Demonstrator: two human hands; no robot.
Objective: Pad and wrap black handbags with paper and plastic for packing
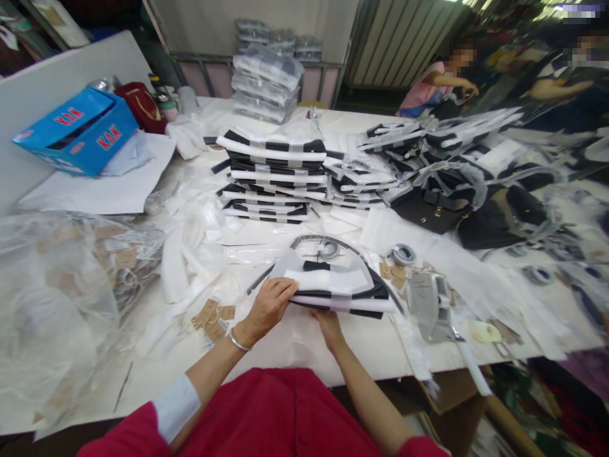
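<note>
A flat black handbag [380, 290] padded with white foam lies before me at the front of the table, its curved handle arching up behind it. My left hand [272, 301] is closed on the bag's left end, thumb and fingers at the foam edge. Under the near edge, my right hand [329, 329] grips the bag from below, with most fingers hidden. Behind it stands a stack of similar foam-wrapped bags [276, 171]. Brown paper tags [209, 317] lie left of my left hand, and a grey tape dispenser [428, 308] stands to the right.
A blue box [78, 130] sits at the back left, with clear plastic bags [61, 304] nearer me. Plastic-wrapped packs [266, 82] are piled at the back. More black bags [432, 206] crowd the right side. Two people are beyond the table at the back right.
</note>
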